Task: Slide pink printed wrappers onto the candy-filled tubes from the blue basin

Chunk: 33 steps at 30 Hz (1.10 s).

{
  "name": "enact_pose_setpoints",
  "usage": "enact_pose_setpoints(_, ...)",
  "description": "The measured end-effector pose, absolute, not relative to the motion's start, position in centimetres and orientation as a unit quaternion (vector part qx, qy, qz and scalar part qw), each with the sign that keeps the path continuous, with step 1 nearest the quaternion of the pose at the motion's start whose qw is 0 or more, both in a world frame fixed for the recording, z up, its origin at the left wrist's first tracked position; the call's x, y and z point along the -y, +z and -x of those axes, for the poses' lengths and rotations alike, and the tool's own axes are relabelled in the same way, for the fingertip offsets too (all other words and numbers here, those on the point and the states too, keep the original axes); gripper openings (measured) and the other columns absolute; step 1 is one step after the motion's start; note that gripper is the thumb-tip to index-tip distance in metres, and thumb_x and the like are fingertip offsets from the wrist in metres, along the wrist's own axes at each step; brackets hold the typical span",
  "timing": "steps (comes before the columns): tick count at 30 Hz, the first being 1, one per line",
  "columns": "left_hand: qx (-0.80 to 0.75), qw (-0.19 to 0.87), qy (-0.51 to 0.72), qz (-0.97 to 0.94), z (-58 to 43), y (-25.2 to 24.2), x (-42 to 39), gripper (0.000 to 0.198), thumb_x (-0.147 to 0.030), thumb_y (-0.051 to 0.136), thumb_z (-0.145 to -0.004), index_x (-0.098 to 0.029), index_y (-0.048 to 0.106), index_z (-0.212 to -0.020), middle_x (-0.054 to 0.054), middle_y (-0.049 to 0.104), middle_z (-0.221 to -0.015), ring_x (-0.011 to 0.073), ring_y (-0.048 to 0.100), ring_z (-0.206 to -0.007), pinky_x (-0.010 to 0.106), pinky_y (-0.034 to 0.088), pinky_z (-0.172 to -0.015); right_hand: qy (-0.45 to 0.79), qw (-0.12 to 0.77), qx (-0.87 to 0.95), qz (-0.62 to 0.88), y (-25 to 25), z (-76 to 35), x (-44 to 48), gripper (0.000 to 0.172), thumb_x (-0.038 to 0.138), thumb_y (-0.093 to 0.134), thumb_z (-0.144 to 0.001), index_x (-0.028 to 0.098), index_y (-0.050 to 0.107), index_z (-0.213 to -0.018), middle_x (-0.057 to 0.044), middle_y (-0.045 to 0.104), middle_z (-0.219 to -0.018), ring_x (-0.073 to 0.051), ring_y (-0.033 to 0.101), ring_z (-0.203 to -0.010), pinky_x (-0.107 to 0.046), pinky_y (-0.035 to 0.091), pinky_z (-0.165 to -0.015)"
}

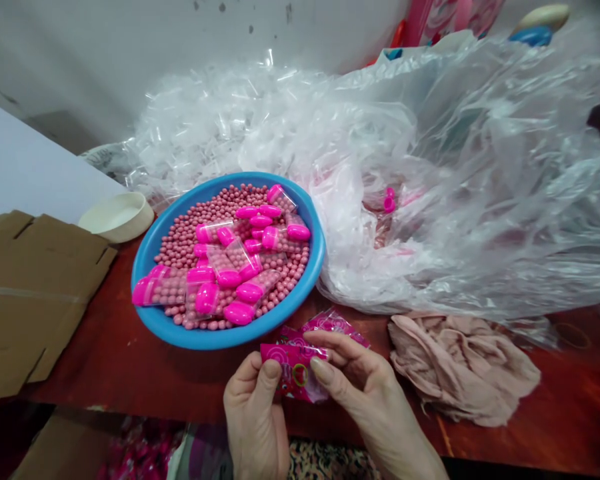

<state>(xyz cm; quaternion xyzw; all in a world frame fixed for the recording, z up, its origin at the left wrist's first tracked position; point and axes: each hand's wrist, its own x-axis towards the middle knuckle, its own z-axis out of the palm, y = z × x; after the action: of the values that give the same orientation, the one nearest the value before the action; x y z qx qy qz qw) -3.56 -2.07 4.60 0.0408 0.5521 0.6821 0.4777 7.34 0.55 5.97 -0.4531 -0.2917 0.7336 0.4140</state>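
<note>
A: What takes up most of the bench (105,373)? Call the far side twelve o'clock and the middle of the view the centre.

B: A huge crumpled clear plastic bag (460,180) spreads across two to three o'clock. Beside it, at about eleven, lies a heap of clear plastic tubes (195,127) (far too tangled to count).

A: And at the centre-left?

B: At nine o'clock sits a blue plastic basin (220,340), full of small pink beads (180,247). Clear capsules with magenta caps (160,288) lie on top, most holding beads. Farther out at nine is a flattened cardboard box (35,300), and a cream round dish (117,217) sits just beside the basin. A crumpled beige cloth (460,367) lies at four.

A: Where are the hands?

B: Both are at six o'clock, over the bench's near edge. The left hand (255,417) and right hand (365,393) share a pink printed plastic packet (293,370), held just off the basin's rim, toward five o'clock from it. Both sets of fingers (353,347) are clenched on it, with the left thumb pressed to its face. A second pink packet (335,327) lies just behind; whether it's gripped, I can't tell.
</note>
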Motion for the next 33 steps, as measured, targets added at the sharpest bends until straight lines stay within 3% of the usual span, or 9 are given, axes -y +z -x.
enact_pose_setpoints(4,-0.559,0.453,0.691,-0.068,3.8,4.6,1.9,0.024,-0.031,0.084,-0.050,-0.015,0.069,-0.057,0.001,0.067,-0.053,0.0114,0.057,-0.048,0.021,0.051,-0.050,0.732,0.405,0.282,0.470,5.8,-7.9,-0.1,0.028,0.034,0.077,-0.065,0.021,0.072,-0.089,0.000,0.067,-0.073,-0.013,0.061,-0.066,-0.023,0.050,-0.064)
enact_pose_setpoints(8,-0.566,0.426,0.697,-0.114,3.8,4.4,2.0,0.022,-0.031,0.084,-0.049,-0.016,0.069,-0.054,-0.003,0.059,-0.046,0.0082,0.051,-0.045,0.017,0.046,-0.046,0.713,0.420,0.333,0.452,5.1,-8.2,-0.2,0.012,0.031,0.076,-0.067,0.021,0.073,-0.072,0.001,0.067,-0.069,-0.013,0.060,-0.065,-0.022,0.048,-0.063)
enact_pose_setpoints(13,-0.579,0.404,0.694,-0.141,3.5,4.1,2.2,0.022,-0.031,0.083,-0.051,-0.016,0.067,-0.051,-0.003,0.059,-0.046,0.0076,0.049,-0.046,0.016,0.045,-0.047,0.719,0.421,0.317,0.453,4.6,-8.1,-0.2,0.023,0.036,0.073,-0.070,0.017,0.062,-0.062,0.004,0.058,-0.060,-0.010,0.049,-0.057,-0.020,0.040,-0.057)
enact_pose_setpoints(16,-0.576,0.433,0.681,-0.133,3.5,4.1,2.1,0.026,-0.037,0.081,-0.055,-0.015,0.067,-0.052,-0.001,0.060,-0.048,0.0092,0.051,-0.047,0.018,0.046,-0.047,0.711,0.411,0.315,0.476,4.6,-8.2,0.1,0.030,0.041,0.069,-0.073,0.017,0.056,-0.062,0.005,0.049,-0.058,-0.009,0.041,-0.056,-0.019,0.034,-0.054)
enact_pose_setpoints(20,-0.580,0.490,0.644,-0.093,4.0,4.4,2.1,0.034,-0.047,0.076,-0.057,-0.014,0.070,-0.057,0.001,0.061,-0.048,0.0096,0.051,-0.044,0.019,0.045,-0.044,0.696,0.404,0.341,0.486,4.5,-8.5,0.1,0.032,0.045,0.065,-0.076,0.017,0.054,-0.064,0.004,0.047,-0.060,-0.010,0.039,-0.057,-0.021,0.032,-0.055)
enact_pose_setpoints(24,-0.566,0.557,0.596,-0.118,4.9,4.7,2.4,0.028,-0.039,0.077,-0.061,-0.013,0.068,-0.055,0.000,0.059,-0.048,0.0068,0.048,-0.043,0.015,0.042,-0.041,0.694,0.399,0.364,0.476,4.2,-8.8,0.0,0.032,0.044,0.062,-0.079,0.017,0.052,-0.065,0.004,0.046,-0.061,-0.010,0.038,-0.057,-0.021,0.032,-0.054)
enact_pose_setpoints(28,-0.559,0.596,0.559,-0.141,5.8,4.9,2.5,0.018,-0.029,0.079,-0.059,-0.013,0.073,-0.065,0.002,0.063,-0.054,0.0075,0.050,-0.043,0.016,0.043,-0.039,0.697,0.392,0.375,0.469,3.9,-9.2,-0.1,0.030,0.043,0.060,-0.081,0.018,0.052,-0.067,0.004,0.047,-0.063,-0.010,0.038,-0.058,-0.021,0.032,-0.055)
enact_pose_setpoints(33,-0.574,0.613,0.521,-0.152,6.1,5.3,2.2,0.030,-0.020,0.080,-0.049,-0.012,0.075,-0.077,0.007,0.069,-0.058,0.0103,0.053,-0.042,0.017,0.044,-0.035,0.665,0.349,0.459,0.475,4.2,-9.8,-0.3,0.029,0.042,0.059,-0.082,0.018,0.053,-0.066,0.003,0.050,-0.065,-0.013,0.045,-0.062,-0.024,0.035,-0.059)
